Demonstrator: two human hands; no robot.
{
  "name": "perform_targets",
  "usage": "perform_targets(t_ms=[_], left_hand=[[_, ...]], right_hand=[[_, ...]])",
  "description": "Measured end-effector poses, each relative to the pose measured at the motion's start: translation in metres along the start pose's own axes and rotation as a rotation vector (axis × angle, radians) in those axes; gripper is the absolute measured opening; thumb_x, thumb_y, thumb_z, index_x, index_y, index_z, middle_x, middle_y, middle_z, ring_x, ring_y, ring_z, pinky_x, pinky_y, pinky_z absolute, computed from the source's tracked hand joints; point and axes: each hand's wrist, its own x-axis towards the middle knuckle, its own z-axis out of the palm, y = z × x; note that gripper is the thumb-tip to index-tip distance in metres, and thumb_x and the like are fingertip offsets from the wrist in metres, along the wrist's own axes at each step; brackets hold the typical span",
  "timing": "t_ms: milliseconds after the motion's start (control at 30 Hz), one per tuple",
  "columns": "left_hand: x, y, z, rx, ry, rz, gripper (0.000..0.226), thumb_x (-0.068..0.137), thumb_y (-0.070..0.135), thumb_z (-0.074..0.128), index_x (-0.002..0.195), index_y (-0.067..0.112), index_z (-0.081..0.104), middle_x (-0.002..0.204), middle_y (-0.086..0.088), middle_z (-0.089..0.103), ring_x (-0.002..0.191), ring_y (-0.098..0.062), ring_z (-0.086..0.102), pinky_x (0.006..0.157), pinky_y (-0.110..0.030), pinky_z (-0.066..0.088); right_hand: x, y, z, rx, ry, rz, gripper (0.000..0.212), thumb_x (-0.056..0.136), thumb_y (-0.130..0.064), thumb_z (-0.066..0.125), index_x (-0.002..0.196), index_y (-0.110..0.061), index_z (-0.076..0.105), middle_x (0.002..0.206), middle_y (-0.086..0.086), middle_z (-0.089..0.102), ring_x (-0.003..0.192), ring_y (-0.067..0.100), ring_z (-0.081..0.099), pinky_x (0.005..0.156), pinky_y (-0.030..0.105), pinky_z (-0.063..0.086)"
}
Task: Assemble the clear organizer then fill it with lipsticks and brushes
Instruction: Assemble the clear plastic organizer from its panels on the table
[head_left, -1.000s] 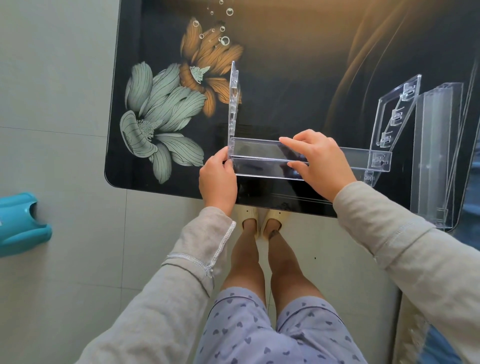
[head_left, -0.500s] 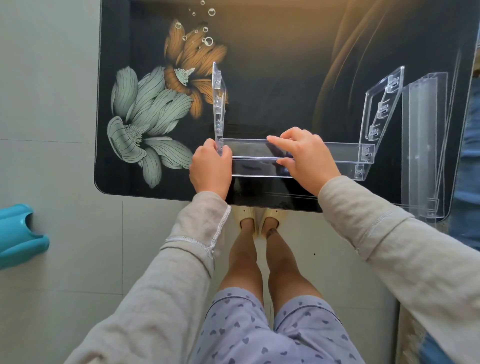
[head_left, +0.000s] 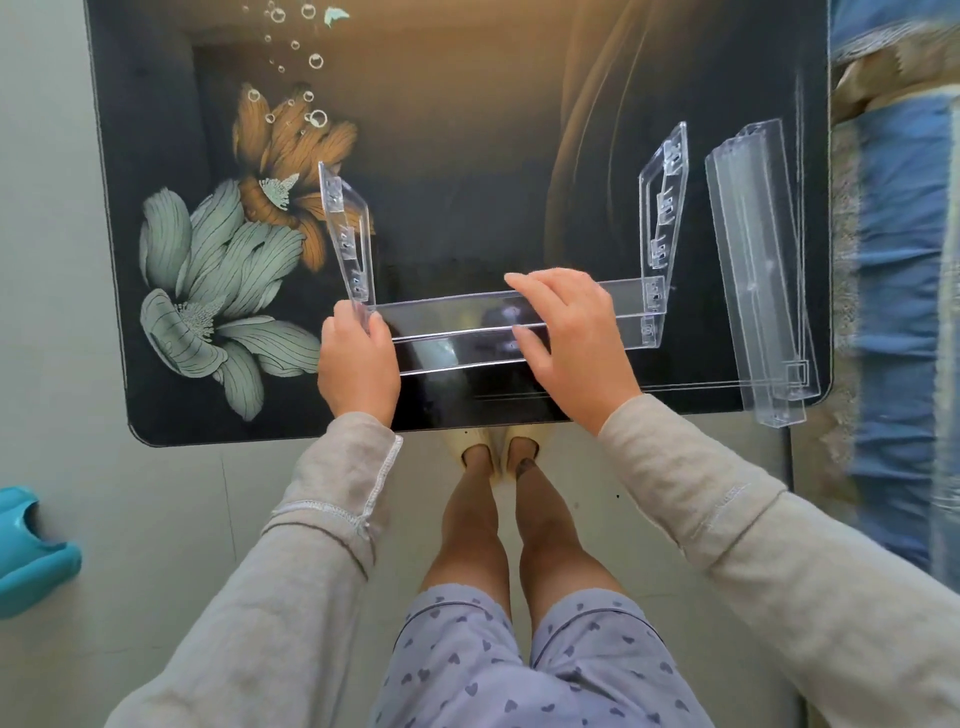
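Observation:
A partly built clear organizer stands near the front edge of the black flowered table. It has a left side panel, a right side panel and one long clear tray joined between them at the bottom. My left hand grips the tray's left end where it meets the left panel. My right hand is wrapped over the tray's middle, fingers on its top edge. No lipsticks or brushes are in view.
Several more clear trays lie stacked lengthwise at the table's right edge, overhanging the front corner. A blue patterned fabric is to the right of the table. A teal plastic object sits on the tiled floor at left.
My view has shifted, so the table and organizer appear lower and more centred. Both hands keep the same hold on the tray; the side panels now look splayed outward.

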Motion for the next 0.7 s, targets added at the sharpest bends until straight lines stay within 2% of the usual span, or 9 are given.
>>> perform_targets(t_ms=[100,200,300,400,467,533,567,633,700], left_hand=[[-0.007,0.005,-0.007,-0.126,0.253,0.096,0.035,0.088,0.020,0.048,0.119,0.005,0.051,0.112,-0.018,0.053,0.099,-0.027,0.053,0.082,-0.027,0.036],[-0.017,0.020,-0.010,-0.172,0.397,0.264,0.037,0.082,0.018,0.049,0.114,0.001,0.055,0.105,-0.021,0.056,0.097,-0.030,0.055,0.086,-0.033,0.041],[-0.029,0.043,0.005,-0.089,0.241,0.481,0.027,0.082,0.017,0.052,0.102,0.003,0.063,0.098,-0.017,0.063,0.092,-0.032,0.056,0.081,-0.024,0.031],[-0.046,0.070,0.030,0.045,-0.070,0.693,0.027,0.083,0.024,0.056,0.103,0.009,0.065,0.104,-0.011,0.066,0.100,-0.029,0.057,0.082,-0.034,0.038],[-0.054,0.085,0.048,0.186,-0.173,0.869,0.034,0.081,0.032,0.058,0.108,0.012,0.063,0.108,-0.007,0.065,0.104,-0.028,0.057,0.085,-0.037,0.040],[-0.058,0.098,0.063,0.325,-0.211,0.994,0.045,0.080,0.041,0.057,0.116,0.014,0.058,0.114,-0.005,0.062,0.109,-0.026,0.055,0.092,-0.038,0.037],[-0.059,0.103,0.069,0.371,-0.219,1.015,0.049,0.081,0.044,0.056,0.121,0.015,0.055,0.118,-0.005,0.060,0.112,-0.026,0.053,0.096,-0.039,0.035],[-0.060,0.111,0.079,0.397,-0.227,1.000,0.053,0.083,0.045,0.056,0.126,0.016,0.050,0.123,-0.005,0.058,0.116,-0.026,0.050,0.100,-0.039,0.033],[-0.060,0.115,0.086,0.404,-0.241,0.977,0.050,0.084,0.043,0.056,0.127,0.017,0.048,0.124,-0.005,0.057,0.117,-0.026,0.049,0.101,-0.039,0.034]], right_hand=[[-0.025,0.020,-0.019,0.157,0.154,0.195,0.034,0.085,-0.008,0.058,0.119,-0.008,0.059,0.114,0.010,0.064,0.107,0.023,0.054,0.095,0.028,0.038],[-0.040,0.045,-0.033,0.281,0.260,0.422,0.028,0.088,-0.006,0.054,0.115,-0.007,0.060,0.110,0.010,0.063,0.099,0.014,0.053,0.087,0.016,0.038],[-0.040,0.067,-0.039,0.359,0.303,0.590,0.026,0.089,-0.006,0.052,0.112,-0.008,0.062,0.110,0.010,0.063,0.091,0.012,0.054,0.073,0.000,0.039],[-0.028,0.080,-0.043,0.375,0.323,0.632,0.026,0.088,-0.009,0.052,0.112,-0.010,0.062,0.110,0.012,0.065,0.087,0.010,0.053,0.066,-0.009,0.037],[-0.015,0.084,-0.047,0.384,0.288,0.613,0.031,0.088,-0.014,0.053,0.119,-0.014,0.057,0.117,0.009,0.061,0.092,0.013,0.055,0.080,0.000,0.045],[0.000,0.086,-0.052,0.447,0.201,0.614,0.042,0.089,-0.021,0.055,0.130,-0.019,0.047,0.128,0.007,0.053,0.103,0.018,0.056,0.092,0.032,0.053],[0.008,0.086,-0.055,0.458,0.146,0.608,0.047,0.089,-0.024,0.055,0.134,-0.021,0.042,0.132,0.006,0.050,0.106,0.019,0.056,0.092,0.038,0.052],[0.023,0.087,-0.060,0.413,0.046,0.558,0.052,0.090,-0.030,0.053,0.138,-0.023,0.036,0.133,0.005,0.050,0.105,0.017,0.054,0.092,0.031,0.046],[0.035,0.087,-0.063,0.388,-0.021,0.505,0.051,0.090,-0.031,0.050,0.138,-0.024,0.035,0.124,0.003,0.056,0.106,0.017,0.053,0.094,0.031,0.044]])
